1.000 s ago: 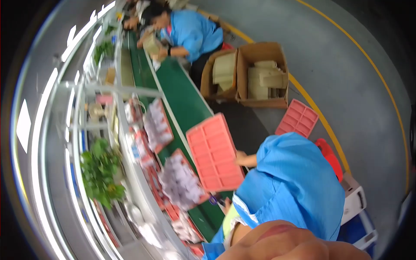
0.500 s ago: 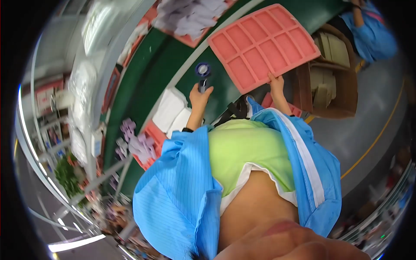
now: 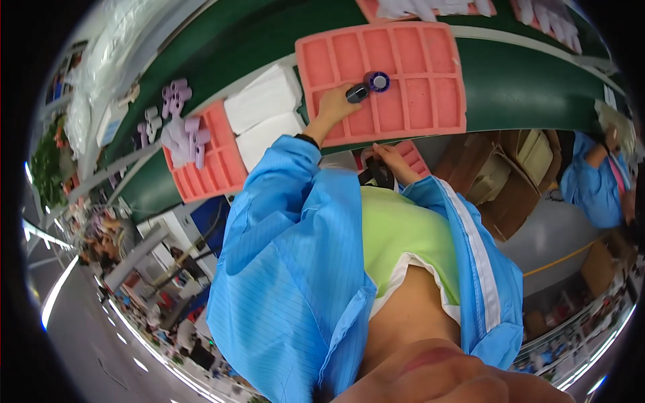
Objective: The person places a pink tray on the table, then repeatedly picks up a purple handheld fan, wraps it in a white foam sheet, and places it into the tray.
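Observation:
My left hand [image 3: 334, 107] is closed round the dark grey handle of a small hair dryer [image 3: 368, 87] with a purple ring on its round end. It holds the hair dryer over a pink foam tray [image 3: 430, 62] divided into rectangular compartments. The tray lies on the green bench and the rest of its compartments hold nothing. Just below the tray's near edge is my right hand [image 3: 393, 162], its fingers loosely apart, close to my body. No object shows in it. Beside it, lower down, part of another pink tray [image 3: 412, 156] shows.
White foam sheets [image 3: 263, 101] lie left of the tray. Further left, a pink tray [image 3: 222, 144] carries lilac plastic parts [image 3: 190, 142]. Open cardboard boxes [image 3: 494, 185] stand at the right, near another person in blue [image 3: 591, 180]. Trays with pale pieces line the green bench's [image 3: 531, 87] far side.
The pink tray has gone from my right hand's hold to lying on the bench. My right hand has dropped below its edge. My left hand has brought the hair dryer over the tray.

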Demonstrator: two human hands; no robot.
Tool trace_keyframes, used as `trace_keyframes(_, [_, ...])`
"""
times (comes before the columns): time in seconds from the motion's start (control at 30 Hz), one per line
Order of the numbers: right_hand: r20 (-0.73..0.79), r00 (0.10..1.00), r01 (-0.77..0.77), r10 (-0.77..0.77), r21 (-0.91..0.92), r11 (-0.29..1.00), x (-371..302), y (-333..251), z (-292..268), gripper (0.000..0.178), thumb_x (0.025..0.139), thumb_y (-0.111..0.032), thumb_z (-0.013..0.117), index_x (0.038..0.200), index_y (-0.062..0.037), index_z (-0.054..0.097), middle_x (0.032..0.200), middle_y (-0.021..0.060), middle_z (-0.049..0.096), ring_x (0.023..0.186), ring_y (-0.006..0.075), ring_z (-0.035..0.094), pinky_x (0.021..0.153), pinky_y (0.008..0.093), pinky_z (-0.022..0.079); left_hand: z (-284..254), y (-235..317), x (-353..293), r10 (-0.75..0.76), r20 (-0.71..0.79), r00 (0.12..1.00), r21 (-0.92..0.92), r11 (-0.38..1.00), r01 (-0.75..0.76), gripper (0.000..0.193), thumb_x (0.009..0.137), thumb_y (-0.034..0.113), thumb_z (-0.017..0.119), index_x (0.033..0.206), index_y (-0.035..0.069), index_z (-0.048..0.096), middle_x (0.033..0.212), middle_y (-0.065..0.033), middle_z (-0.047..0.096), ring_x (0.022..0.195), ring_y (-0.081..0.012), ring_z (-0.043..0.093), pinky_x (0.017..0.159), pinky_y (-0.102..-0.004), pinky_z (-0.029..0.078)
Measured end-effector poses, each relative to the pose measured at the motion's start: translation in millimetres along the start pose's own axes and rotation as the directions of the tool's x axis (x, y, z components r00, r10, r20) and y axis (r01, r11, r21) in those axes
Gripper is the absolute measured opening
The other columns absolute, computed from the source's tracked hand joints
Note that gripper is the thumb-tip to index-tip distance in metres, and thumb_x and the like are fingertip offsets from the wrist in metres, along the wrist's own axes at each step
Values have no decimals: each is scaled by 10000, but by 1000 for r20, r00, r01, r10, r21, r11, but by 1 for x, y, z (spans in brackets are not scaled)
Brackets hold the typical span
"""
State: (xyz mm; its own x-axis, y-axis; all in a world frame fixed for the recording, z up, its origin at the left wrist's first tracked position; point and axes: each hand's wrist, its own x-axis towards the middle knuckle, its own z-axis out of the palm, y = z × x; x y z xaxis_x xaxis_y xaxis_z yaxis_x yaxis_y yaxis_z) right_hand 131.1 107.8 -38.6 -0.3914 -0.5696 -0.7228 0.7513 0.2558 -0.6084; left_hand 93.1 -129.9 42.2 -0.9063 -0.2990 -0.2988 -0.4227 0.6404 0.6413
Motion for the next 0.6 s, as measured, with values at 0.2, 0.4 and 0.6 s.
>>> trace_keyframes(0.2, [-173,876,146,-450,-795,589,-37,-89,29,346,830,-280,622,1114,-82,607,966,139,647,945,327,582,830,349,443,-8,-49,-10,46,-90,995,-20,999,-48,503,576,265,742,1055,144,648,925,-129,670,875,-320,638,774,-407,507])
trace_keyframes(0.4, [171,702,96,-692,-985,-146,9,-94,31,532,791,-330,648,1297,-272,495,1464,61,333,1331,367,308,993,634,283,-30,-35,-5,86,-81,993,-55,994,-91,476,571,254,748,1022,136,651,917,-130,669,868,-321,639,764,-406,508])
trace_keyframes(0.6, [190,741,150,-644,-982,-117,11,-83,34,515,779,-364,652,1275,-327,515,1484,56,309,1377,362,240,1000,706,191,-42,-24,34,91,-183,979,-102,989,-111,480,612,305,785,994,68,618,868,-149,660,822,-315,645,727,-392,499])
